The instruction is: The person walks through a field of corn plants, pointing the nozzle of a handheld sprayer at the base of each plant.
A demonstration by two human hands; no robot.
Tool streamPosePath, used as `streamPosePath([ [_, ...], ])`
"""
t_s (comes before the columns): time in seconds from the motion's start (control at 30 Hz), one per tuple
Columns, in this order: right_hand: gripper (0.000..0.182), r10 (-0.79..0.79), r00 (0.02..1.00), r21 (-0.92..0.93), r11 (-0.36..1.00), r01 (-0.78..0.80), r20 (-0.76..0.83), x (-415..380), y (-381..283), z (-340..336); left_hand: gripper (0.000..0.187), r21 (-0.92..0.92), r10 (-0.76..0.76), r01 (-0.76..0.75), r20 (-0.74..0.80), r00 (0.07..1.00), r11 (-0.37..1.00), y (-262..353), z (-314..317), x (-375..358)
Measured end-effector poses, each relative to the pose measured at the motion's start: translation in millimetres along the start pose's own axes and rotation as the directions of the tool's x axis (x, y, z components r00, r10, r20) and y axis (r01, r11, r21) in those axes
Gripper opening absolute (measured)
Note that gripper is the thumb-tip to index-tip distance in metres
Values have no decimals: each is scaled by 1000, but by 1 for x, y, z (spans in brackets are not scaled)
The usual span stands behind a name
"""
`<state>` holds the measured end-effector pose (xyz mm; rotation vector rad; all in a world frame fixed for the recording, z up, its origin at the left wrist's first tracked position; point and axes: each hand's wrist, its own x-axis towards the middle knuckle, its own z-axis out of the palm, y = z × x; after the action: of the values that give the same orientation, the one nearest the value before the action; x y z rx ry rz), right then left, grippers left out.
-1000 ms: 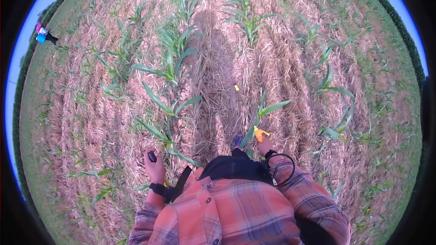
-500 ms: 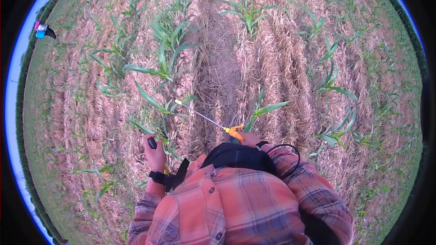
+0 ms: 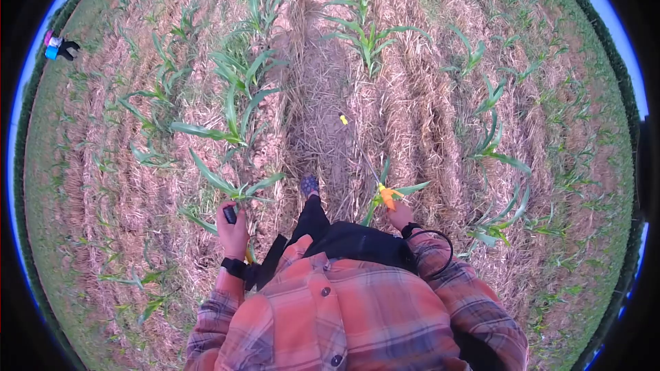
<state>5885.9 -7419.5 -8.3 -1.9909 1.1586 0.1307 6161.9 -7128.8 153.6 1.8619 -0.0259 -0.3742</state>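
My right hand (image 3: 400,217) is closed around the orange handle of a spray wand (image 3: 387,196). The thin lance points forward, and its yellow nozzle (image 3: 343,119) is over the bare strip between two rows. Beside the wand handle, a young corn plant (image 3: 412,188) spreads its leaves. My left hand (image 3: 234,235) is wrapped around a black-ended pump handle (image 3: 229,215), close to another corn plant (image 3: 237,190). Near that wrist, part of something yellow (image 3: 250,254) shows; the rest is hidden behind a black strap (image 3: 271,263).
Rows of young corn (image 3: 368,47) run ahead through straw-covered soil (image 3: 323,96). One shoe (image 3: 309,184) is on the strip between rows. Far off at the left edge, another person (image 3: 67,49) carries something blue (image 3: 51,52).
The wand has swung right, its nozzle going from the left corn row to the strip between rows. My right hand moved slightly right. A foot has come into view ahead of my body.
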Motion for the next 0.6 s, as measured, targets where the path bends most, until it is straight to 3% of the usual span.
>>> streamPosePath([
  [0.07, 23, 59, 994, -22, 998, -61, -95, 16, -8, -18, 21, 24, 119, -120, 28, 993, 993, 8, 11, 30],
  [0.1, 25, 62, 984, -69, 995, -75, -170, 30, 5, -14, 20, 11, 31, -32, 43, 999, 999, 20, 17, 39],
  [0.2, 25, 122, 951, -82, 985, -151, -283, 58, 6, -24, 20, -56, 28, -26, 40, 999, 998, 32, 21, 71],
  [0.33, 25, 250, 921, -25, 963, -270, -299, 91, -7, -35, 20, -64, 16, -13, 50, 999, 998, 41, 23, 111],
  [0.4, 26, 203, 915, -130, 956, -261, -348, 103, -18, -34, 20, -58, 23, -20, 51, 998, 998, 42, 21, 129],
  [0.47, 28, 300, 906, -45, 944, -328, -300, 122, -22, -27, 20, -55, -9, 12, 70, 998, 998, 44, 20, 147],
  [0.5, 30, 221, 917, -193, 936, -295, -331, 125, -34, -24, 20, -58, -11, 15, 72, 997, 998, 46, 21, 154],
  [0.6, 29, 202, 948, -192, 948, -252, -246, 136, -69, -19, 20, -81, -20, 25, 64, 998, 996, 42, 22, 173],
])
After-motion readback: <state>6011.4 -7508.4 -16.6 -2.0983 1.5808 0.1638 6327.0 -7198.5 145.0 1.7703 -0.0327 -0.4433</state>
